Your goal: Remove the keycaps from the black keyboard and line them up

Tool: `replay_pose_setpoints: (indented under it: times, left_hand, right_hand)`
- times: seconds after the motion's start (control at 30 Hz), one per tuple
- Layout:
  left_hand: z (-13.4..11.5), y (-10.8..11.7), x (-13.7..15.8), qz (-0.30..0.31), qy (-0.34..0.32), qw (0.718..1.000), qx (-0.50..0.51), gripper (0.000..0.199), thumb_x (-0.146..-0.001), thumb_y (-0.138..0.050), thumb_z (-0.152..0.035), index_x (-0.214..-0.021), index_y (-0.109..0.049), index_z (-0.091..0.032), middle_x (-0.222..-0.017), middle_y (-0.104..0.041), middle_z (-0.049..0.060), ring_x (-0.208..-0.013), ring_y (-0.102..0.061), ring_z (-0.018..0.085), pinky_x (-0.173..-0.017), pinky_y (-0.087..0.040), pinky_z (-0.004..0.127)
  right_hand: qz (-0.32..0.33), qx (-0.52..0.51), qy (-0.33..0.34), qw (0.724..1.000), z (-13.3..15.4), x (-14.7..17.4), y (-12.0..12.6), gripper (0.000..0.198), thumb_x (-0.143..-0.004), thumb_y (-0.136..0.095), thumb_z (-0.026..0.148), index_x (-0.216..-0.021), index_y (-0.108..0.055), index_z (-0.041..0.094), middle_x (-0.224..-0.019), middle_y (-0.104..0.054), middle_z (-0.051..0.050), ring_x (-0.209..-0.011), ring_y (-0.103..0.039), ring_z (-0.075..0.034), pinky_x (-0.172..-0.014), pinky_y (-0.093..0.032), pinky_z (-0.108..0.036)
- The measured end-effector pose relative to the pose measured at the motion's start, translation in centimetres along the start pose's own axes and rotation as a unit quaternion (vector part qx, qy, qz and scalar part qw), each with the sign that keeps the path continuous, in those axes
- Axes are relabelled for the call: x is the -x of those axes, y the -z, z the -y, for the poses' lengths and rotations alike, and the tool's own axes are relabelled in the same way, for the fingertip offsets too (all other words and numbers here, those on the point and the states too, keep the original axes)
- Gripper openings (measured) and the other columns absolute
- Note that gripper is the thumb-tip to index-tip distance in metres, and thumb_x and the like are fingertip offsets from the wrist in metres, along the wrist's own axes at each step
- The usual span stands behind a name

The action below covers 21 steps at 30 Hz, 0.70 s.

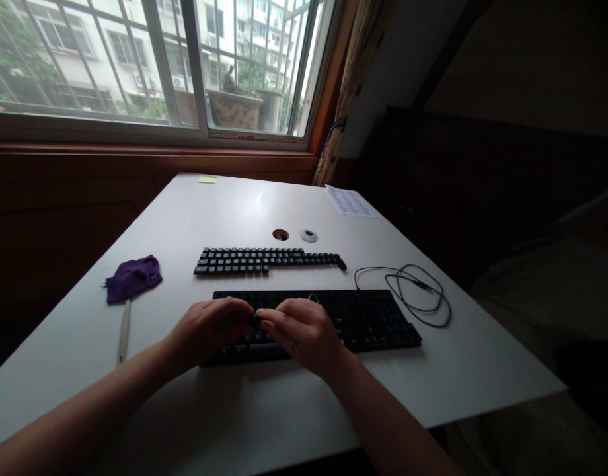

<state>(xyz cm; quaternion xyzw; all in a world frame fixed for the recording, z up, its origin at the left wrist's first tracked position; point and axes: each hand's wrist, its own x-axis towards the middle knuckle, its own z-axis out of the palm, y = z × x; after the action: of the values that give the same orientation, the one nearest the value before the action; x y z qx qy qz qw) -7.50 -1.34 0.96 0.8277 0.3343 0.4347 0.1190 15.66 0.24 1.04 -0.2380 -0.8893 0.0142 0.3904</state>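
Observation:
Over the left part of a black keyboard [373,324], my left hand [207,330] and my right hand [304,330] meet fingertip to fingertip. A small dark keycap [256,320] is pinched between them, mostly covered by the fingers. Both hands are closed. Part of the keyboard's left side is hidden under my hands. Just behind it, loose black keycaps [244,260] stand side by side in several rows on the white table.
On the white table [195,423], a purple cloth [134,277] lies at the left over a pale stick-like handle [124,334]. The keyboard's cable [418,284] coils at the right. Farther back are a table hole [281,235], a round cover [308,236], printed paper [352,201] and a yellow note [207,179].

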Motion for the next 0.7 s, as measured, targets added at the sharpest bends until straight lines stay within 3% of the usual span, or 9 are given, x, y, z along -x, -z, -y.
replay_pose_setpoints:
  times: [0.5,0.7]
  left_hand:
    - [0.18,0.0,0.15,0.004,-0.011,1.0,-0.018,0.014,-0.089,-0.065,-0.028,-0.094,-0.063,-0.016,-0.078,-0.073,0.002,-0.062,-0.069,0.01,-0.061,-0.055,0.015]
    - [0.25,-0.06,0.25,0.009,0.012,0.999,-0.028,0.016,-0.088,-0.066,-0.031,-0.09,-0.063,-0.015,-0.073,-0.072,0.001,-0.058,-0.067,0.009,-0.057,-0.053,0.015]
  right_hand:
    - [-0.001,-0.001,-0.005,1.0,0.17,-0.24,0.1,0.018,-0.094,-0.059,0.025,-0.109,-0.069,0.02,-0.076,-0.065,-0.002,-0.068,-0.059,-0.013,-0.065,-0.047,-0.027]
    - [-0.001,-0.004,-0.009,1.0,0.17,-0.19,0.1,0.018,-0.094,-0.059,0.025,-0.108,-0.069,0.02,-0.077,-0.065,-0.002,-0.069,-0.06,-0.013,-0.066,-0.048,-0.027]
